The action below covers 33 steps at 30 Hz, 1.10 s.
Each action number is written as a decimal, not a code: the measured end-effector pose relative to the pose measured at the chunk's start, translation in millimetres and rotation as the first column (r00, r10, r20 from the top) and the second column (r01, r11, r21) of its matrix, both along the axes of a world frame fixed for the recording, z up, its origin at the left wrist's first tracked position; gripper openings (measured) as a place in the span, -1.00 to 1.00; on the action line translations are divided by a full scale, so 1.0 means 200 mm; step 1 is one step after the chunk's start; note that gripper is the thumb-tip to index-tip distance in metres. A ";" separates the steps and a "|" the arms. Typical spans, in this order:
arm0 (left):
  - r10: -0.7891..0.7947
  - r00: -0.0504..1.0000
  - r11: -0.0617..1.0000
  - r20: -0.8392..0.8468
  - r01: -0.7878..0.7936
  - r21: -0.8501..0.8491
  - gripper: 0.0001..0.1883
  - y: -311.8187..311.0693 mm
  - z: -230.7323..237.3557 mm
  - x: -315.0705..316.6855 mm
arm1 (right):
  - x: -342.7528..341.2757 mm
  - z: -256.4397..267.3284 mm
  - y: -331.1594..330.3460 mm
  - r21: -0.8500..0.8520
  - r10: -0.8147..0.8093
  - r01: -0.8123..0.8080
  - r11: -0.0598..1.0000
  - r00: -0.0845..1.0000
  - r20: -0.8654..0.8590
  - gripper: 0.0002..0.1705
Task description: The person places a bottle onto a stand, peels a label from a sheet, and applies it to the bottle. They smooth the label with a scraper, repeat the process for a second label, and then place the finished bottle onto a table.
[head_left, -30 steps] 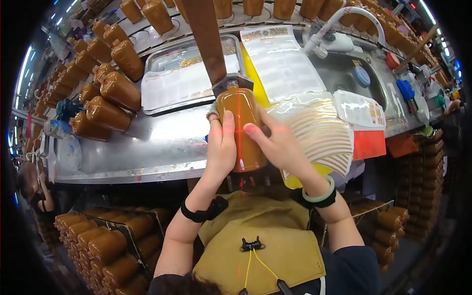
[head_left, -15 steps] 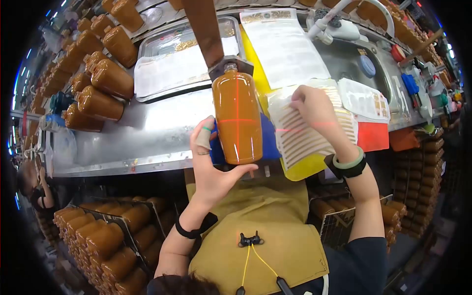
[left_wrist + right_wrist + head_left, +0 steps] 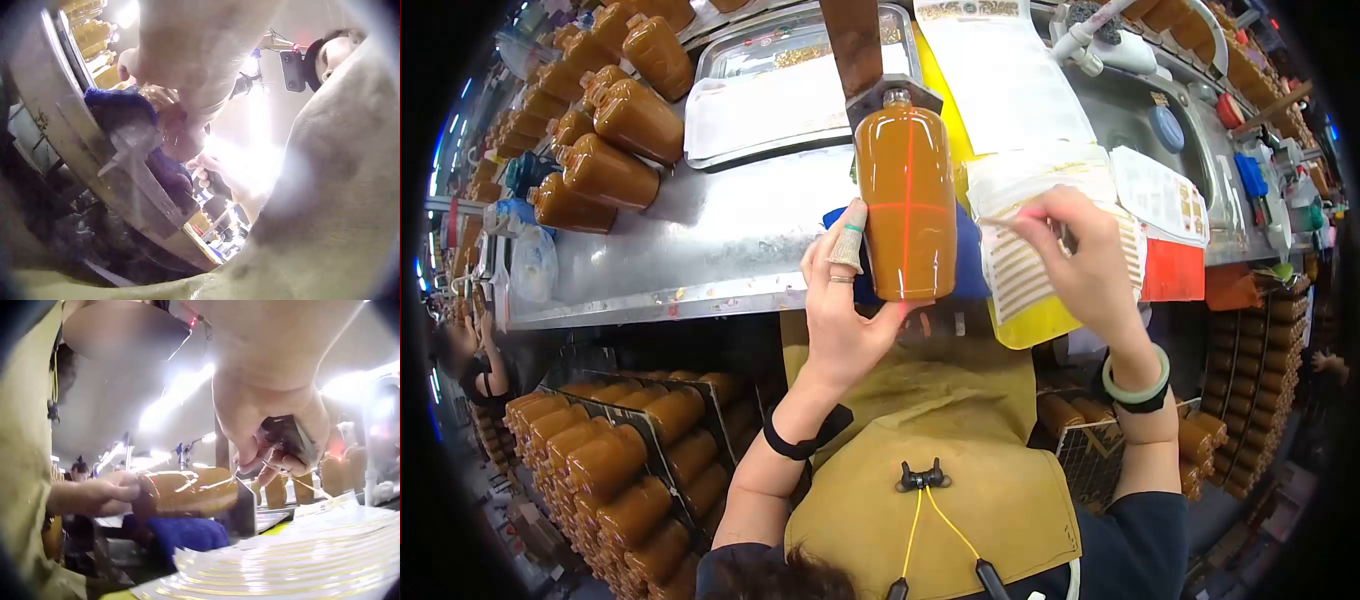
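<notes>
A glossy amber-brown bottle (image 3: 905, 240) lies with its neck at a metal bracket (image 3: 895, 92), red laser lines crossing it. My left hand (image 3: 845, 325) holds its base end, fingers along the left side and thumb at the bottom; one finger wears a beige sleeve. Over a sheet of gold-striped decals (image 3: 1025, 275) to the right, my right hand (image 3: 1090, 260) pinches a thin strip (image 3: 1000, 221) between thumb and finger. The right wrist view shows a dark object (image 3: 284, 434) tucked in the same palm. Under the bottle lies a blue cloth (image 3: 194, 540).
Several brown bottles (image 3: 635, 120) stand at the left on the metal counter (image 3: 650, 255). Behind are a tray with white sheets (image 3: 765, 120) and a long white sheet (image 3: 1010, 90). A sink (image 3: 1130, 120) is at the right; racks of bottles (image 3: 600, 470) flank me below.
Both hands left the bottle; the left, spread beside it half a second ago, now holds its base end. The right went to the striped sheet and now pinches a strip. The head view has shifted slightly.
</notes>
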<state>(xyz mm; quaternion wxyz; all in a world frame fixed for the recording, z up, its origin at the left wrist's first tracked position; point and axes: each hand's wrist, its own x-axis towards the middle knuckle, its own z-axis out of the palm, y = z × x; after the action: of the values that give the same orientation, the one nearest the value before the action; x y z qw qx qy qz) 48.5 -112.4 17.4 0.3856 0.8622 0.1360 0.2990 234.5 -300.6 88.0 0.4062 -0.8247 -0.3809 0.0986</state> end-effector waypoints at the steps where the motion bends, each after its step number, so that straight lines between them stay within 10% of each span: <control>1: -0.019 0.998 0.999 -0.055 0.021 0.038 -0.02 0.01 -0.01 -0.01 | -0.04 0.00 0.00 -0.003 0.000 0.000 1.000 1.000 -0.004 -0.88; 12: -0.133 0.958 0.985 -0.253 0.099 -0.143 -0.09 0.00 0.07 -0.07 | -0.33 0.01 0.10 0.149 0.224 -0.207 0.967 0.969 -0.108 -0.92; 17: -0.151 0.988 0.777 0.025 0.135 -0.615 -0.15 -0.05 0.05 -0.07 | -0.34 -0.07 0.08 0.157 0.084 -0.057 0.986 0.982 -0.171 -0.92; 33: -0.139 0.984 0.526 0.113 0.170 -0.833 -0.15 -0.12 0.12 -0.03 | -0.35 -0.14 0.08 0.180 0.039 0.009 0.984 0.966 -0.257 -0.87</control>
<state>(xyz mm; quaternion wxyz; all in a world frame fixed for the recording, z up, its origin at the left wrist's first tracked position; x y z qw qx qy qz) 42.1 -136.6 40.4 0.7782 0.5756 0.1792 0.1760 165.1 -284.1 59.9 0.5246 -0.7618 -0.3380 0.1738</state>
